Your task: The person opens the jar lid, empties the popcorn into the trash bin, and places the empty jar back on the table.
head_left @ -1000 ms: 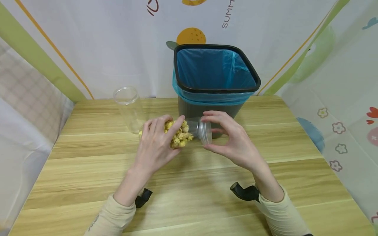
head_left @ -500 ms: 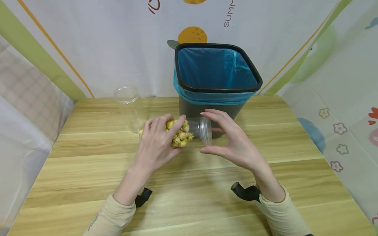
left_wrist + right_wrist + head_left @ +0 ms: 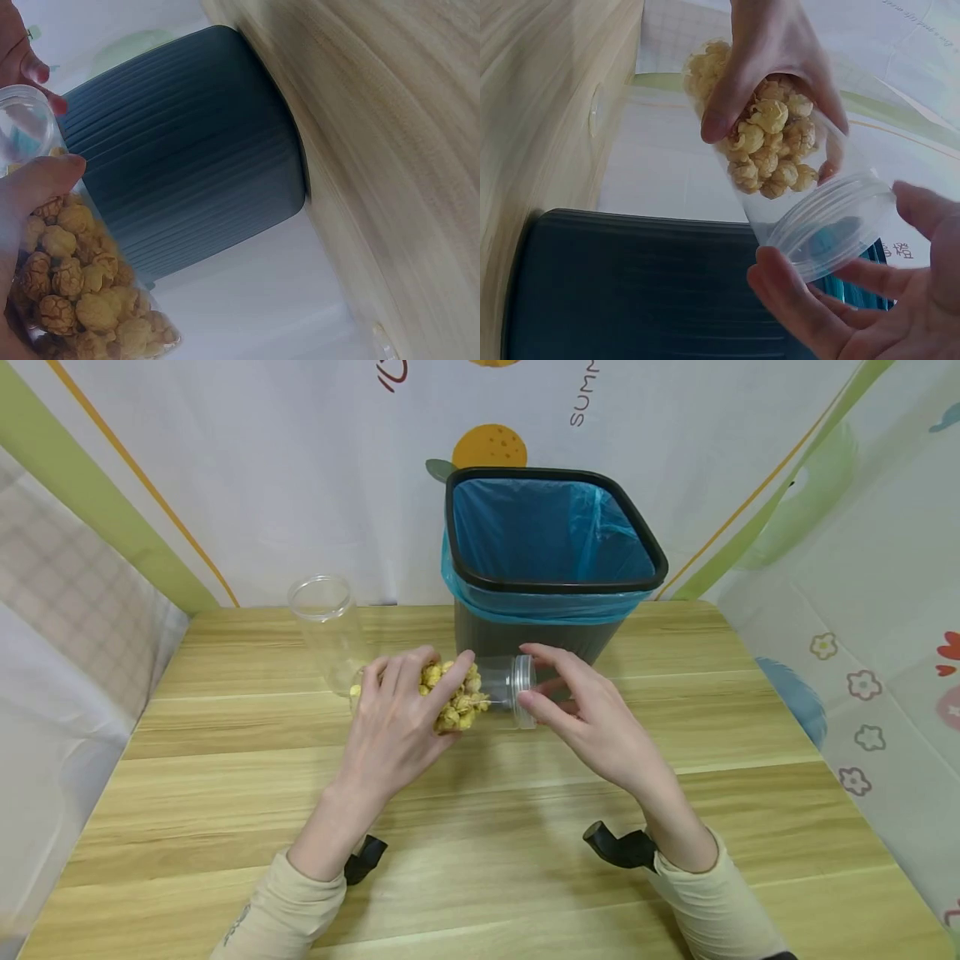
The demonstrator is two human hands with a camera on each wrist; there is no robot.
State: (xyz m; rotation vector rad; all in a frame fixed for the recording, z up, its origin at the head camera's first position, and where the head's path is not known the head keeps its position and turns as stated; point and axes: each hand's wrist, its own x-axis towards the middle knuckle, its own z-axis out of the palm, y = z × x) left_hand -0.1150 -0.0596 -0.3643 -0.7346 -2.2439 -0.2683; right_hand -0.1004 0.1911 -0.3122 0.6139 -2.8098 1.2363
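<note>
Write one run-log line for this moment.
left hand: grips sideways popcorn jar | right hand: around its end | clear container: upright on table | lined bin: behind jar

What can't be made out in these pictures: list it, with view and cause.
Head view: part of the popcorn jar, covered by the left hand.
Head view: bottom of the blue bin liner, behind the trash bin's near rim.
Left wrist view: most of the right hand, cut off by the left edge.
</note>
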